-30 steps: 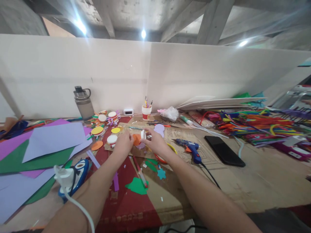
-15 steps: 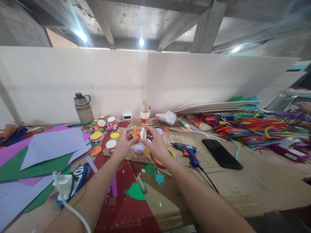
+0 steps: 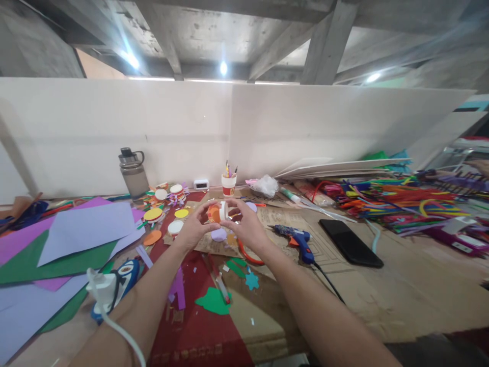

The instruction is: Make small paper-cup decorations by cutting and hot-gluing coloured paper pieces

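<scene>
A short round cup piece (image 3: pixel 223 210) with a white rim and an orange face is raised over the middle of the table, tipped on its side. My left hand (image 3: pixel 196 228) grips it from the left, fingers at the orange face. On the other side my right hand (image 3: pixel 247 224) has its fingers around the white rim. Just below lies a lilac paper disc (image 3: pixel 219 235). Left of my hands are a white-topped round piece (image 3: pixel 175 227), a yellow disc (image 3: pixel 181 213), a yellow-topped piece (image 3: pixel 153 214) and an orange disc (image 3: pixel 152 237).
A blue glue gun (image 3: pixel 294 235) and a black phone (image 3: pixel 349 242) lie to the right. Behind stand a bottle (image 3: pixel 133 176) and a pen cup (image 3: pixel 228 185). Coloured paper (image 3: pixel 86 229) and a power strip (image 3: pixel 124 278) are left; pipe cleaners (image 3: pixel 393 199) pile up right.
The cup piece has turned slightly between my hands, its orange face showing more toward me. My fingers have shifted a little around it. The view has moved slightly.
</scene>
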Demonstrator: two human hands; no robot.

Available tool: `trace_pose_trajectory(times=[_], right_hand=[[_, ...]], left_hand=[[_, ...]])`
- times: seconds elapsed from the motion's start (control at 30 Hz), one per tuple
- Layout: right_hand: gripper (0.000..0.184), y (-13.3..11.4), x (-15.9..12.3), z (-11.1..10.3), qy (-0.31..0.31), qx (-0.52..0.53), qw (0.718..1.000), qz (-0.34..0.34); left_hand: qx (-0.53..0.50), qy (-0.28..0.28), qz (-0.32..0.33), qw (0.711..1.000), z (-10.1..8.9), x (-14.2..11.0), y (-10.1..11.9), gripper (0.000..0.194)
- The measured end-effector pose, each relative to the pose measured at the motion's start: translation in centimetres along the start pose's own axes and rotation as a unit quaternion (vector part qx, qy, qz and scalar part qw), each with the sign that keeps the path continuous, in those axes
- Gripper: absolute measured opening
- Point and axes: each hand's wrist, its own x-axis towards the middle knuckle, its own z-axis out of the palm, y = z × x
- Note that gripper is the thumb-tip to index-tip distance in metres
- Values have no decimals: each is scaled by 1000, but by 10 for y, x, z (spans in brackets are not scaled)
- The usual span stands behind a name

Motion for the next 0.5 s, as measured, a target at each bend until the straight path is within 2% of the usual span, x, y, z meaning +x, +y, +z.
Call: trace_pose_trajectory(times=[0.23,0.5], right_hand=[[49,4,0,-3,-19,-13,998,-52],[51,4,-2,-2,-24,-8,998,-51]], left_hand=[[49,-31,30,998,0,1,-1,68],[49,-49,35,997,1,0,1,67]])
